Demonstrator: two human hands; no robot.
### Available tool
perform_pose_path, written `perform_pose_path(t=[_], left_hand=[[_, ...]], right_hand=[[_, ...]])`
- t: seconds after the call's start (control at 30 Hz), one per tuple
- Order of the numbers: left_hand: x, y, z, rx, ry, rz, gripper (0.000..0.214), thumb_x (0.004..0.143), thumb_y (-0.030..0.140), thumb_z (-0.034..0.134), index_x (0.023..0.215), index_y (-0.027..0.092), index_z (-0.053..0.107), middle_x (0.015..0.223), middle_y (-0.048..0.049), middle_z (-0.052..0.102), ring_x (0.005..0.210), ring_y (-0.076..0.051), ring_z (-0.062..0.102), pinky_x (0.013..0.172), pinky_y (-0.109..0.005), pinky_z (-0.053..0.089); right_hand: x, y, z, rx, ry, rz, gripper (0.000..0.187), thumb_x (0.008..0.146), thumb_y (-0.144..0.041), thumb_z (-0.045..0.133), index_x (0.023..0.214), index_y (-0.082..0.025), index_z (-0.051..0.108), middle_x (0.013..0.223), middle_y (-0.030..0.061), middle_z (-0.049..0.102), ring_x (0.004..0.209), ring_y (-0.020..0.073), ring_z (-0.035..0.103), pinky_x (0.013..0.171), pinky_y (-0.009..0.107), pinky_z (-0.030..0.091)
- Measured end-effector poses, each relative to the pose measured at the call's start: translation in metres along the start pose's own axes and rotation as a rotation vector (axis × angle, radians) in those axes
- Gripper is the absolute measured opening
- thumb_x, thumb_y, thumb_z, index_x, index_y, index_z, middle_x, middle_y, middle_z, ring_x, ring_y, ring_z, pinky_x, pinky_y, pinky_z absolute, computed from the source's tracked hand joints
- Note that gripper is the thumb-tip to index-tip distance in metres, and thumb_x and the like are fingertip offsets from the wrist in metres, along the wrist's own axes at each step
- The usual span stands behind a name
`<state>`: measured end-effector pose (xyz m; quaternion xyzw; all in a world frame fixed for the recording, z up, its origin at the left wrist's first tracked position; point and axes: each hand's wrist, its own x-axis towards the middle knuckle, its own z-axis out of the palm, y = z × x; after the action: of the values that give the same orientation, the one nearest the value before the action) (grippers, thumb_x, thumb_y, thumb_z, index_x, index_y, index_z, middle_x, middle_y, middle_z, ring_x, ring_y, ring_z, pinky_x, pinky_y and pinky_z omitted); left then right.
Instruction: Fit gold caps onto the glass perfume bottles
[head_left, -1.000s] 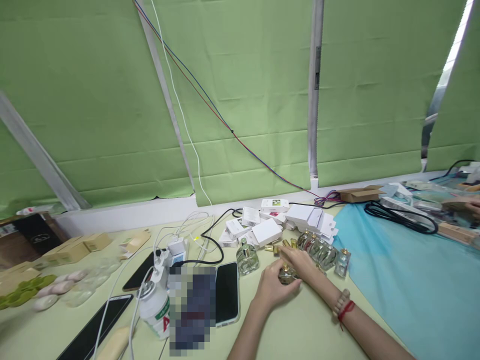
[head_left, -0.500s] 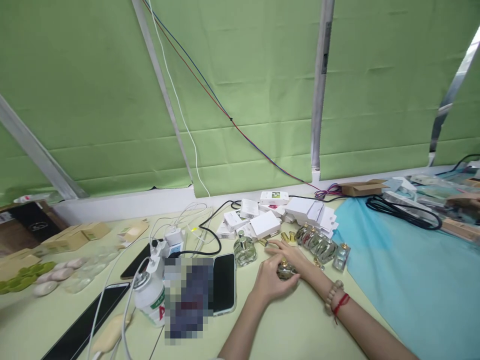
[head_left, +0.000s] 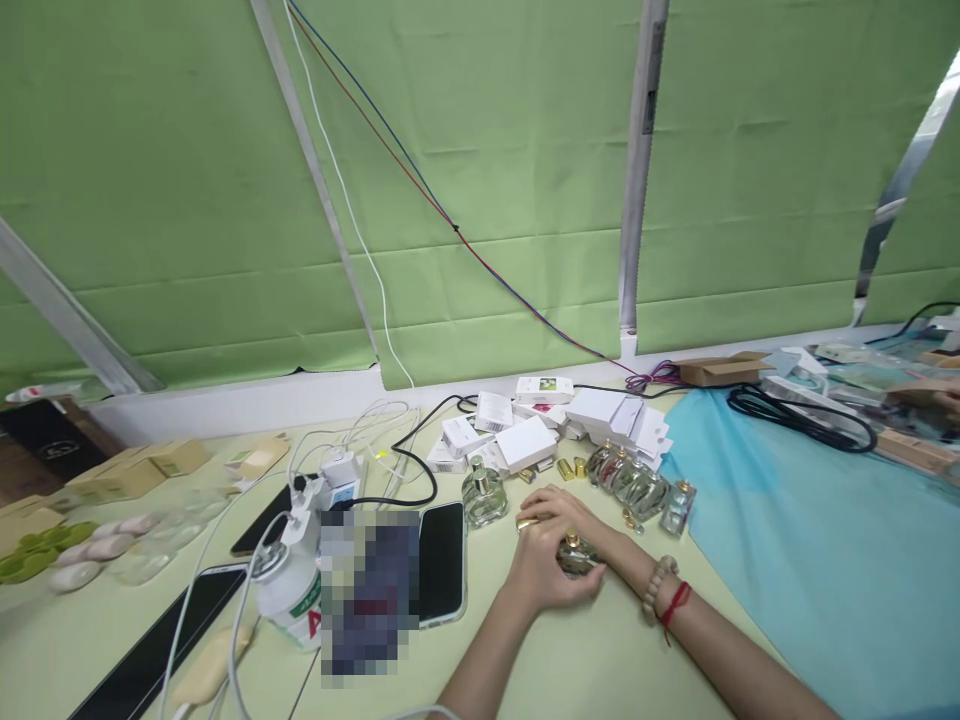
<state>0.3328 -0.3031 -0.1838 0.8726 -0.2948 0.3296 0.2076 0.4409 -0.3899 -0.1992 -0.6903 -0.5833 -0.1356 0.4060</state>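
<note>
My left hand [head_left: 544,575] is wrapped around a small glass perfume bottle [head_left: 576,556] standing on the pale green table [head_left: 600,650]. My right hand [head_left: 559,508] curls over the bottle from behind, its fingers pinching a small gold cap [head_left: 526,522] just left of the bottle's neck. The right wrist wears a bead bracelet and a red string [head_left: 664,603]. A larger clear perfume bottle [head_left: 483,496] stands just to the left of my hands. A row of several more bottles [head_left: 637,487] stands behind and to the right.
Small white boxes [head_left: 529,440] lie piled behind the bottles, with loose gold caps [head_left: 570,467] near them. Phones [head_left: 442,560], chargers and cables [head_left: 352,470] and a white plastic bottle [head_left: 289,595] fill the left. A blue cloth [head_left: 810,560] covers the right, where another person's hand [head_left: 951,400] shows.
My right hand drew back from the loose caps toward the held bottle, now with a gold cap in its fingers. The view shifted slightly; my left hand kept its grip.
</note>
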Motion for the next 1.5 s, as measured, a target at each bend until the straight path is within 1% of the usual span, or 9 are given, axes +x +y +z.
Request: perform_pose_path(t=[0.1,0.2,0.33,0.43,0.53,0.73,0.93,1.27,1.5], left_hand=[[0.001,-0.002,0.001,0.025,0.005,0.012,0.025,0.063,0.037,0.062,0.069,0.016,0.05,0.068,-0.003,0.06,0.063,-0.015,0.054,0.061,-0.028,0.04],[0.003,-0.002,-0.001,0.056,-0.004,-0.033,0.026,0.066,0.04,0.061,0.068,0.016,0.05,0.067,-0.0031,0.06,0.061,-0.014,0.052,0.06,-0.027,0.04],[0.006,-0.001,-0.004,0.127,0.01,-0.155,0.029,0.067,0.042,0.062,0.063,0.017,0.048,0.064,-0.0021,0.057,0.058,-0.013,0.049,0.056,-0.025,0.036],[0.009,-0.002,-0.005,0.156,0.036,-0.276,0.032,0.065,0.043,0.064,0.062,0.016,0.048,0.063,-0.0011,0.056,0.058,-0.012,0.048,0.054,-0.024,0.035],[0.011,-0.003,-0.005,0.163,0.039,-0.345,0.033,0.064,0.046,0.064,0.063,0.015,0.052,0.064,-0.0012,0.057,0.058,-0.012,0.05,0.055,-0.024,0.035],[0.012,-0.002,-0.005,0.032,0.046,-0.348,0.035,0.064,0.036,0.066,0.094,0.02,0.066,0.093,-0.003,0.066,0.085,-0.019,0.061,0.075,-0.03,0.047],[0.013,-0.002,-0.006,0.043,0.024,-0.335,0.04,0.064,0.035,0.067,0.102,0.022,0.066,0.095,-0.003,0.066,0.085,-0.019,0.061,0.077,-0.031,0.048],[0.012,-0.006,-0.004,0.132,0.057,-0.343,0.031,0.068,0.043,0.065,0.082,0.016,0.059,0.085,-0.0043,0.063,0.081,-0.019,0.057,0.072,-0.032,0.044],[0.009,-0.002,-0.008,-0.007,0.135,-0.101,0.025,0.075,0.029,0.058,0.095,0.016,0.05,0.093,-0.0058,0.056,0.086,-0.017,0.053,0.076,-0.03,0.043]], right_hand=[[0.0,-0.004,-0.002,0.106,0.101,0.002,0.028,0.086,-0.033,0.05,0.104,-0.019,0.065,0.1,0.0059,0.062,0.095,0.0187,0.052,0.089,0.034,0.04],[-0.002,-0.016,-0.011,0.306,0.348,0.153,0.035,0.083,-0.043,0.054,0.105,-0.016,0.059,0.095,0.0065,0.061,0.08,0.0158,0.054,0.073,0.029,0.044],[-0.005,-0.028,-0.03,0.696,0.552,0.342,0.049,0.068,-0.062,0.061,0.079,-0.014,0.057,0.063,-0.0001,0.048,0.055,0.0095,0.041,0.053,0.023,0.033],[-0.008,-0.032,-0.037,0.854,0.514,0.405,0.052,0.059,-0.063,0.068,0.072,-0.013,0.058,0.055,-0.0036,0.038,0.049,0.0059,0.029,0.049,0.021,0.026],[-0.01,-0.036,-0.037,0.844,0.469,0.395,0.046,0.057,-0.055,0.073,0.074,-0.014,0.062,0.065,-0.0001,0.048,0.056,0.0071,0.037,0.053,0.02,0.031],[-0.015,-0.045,-0.041,0.605,0.265,0.274,0.04,0.061,-0.048,0.072,0.08,-0.013,0.07,0.062,0.001,0.049,0.055,0.0082,0.035,0.052,0.022,0.028],[-0.02,-0.043,-0.05,0.388,0.17,0.19,0.036,0.069,-0.046,0.068,0.083,-0.013,0.073,0.055,-0.0013,0.039,0.052,0.0068,0.026,0.048,0.022,0.018],[-0.017,-0.047,-0.054,0.581,0.267,0.264,0.044,0.068,-0.05,0.067,0.092,-0.013,0.072,0.08,0.0065,0.063,0.067,0.012,0.049,0.06,0.023,0.039],[-0.018,-0.044,-0.053,0.63,0.291,0.305,0.053,0.072,-0.059,0.061,0.091,-0.011,0.071,0.055,-0.0007,0.041,0.051,0.006,0.028,0.048,0.021,0.02]])
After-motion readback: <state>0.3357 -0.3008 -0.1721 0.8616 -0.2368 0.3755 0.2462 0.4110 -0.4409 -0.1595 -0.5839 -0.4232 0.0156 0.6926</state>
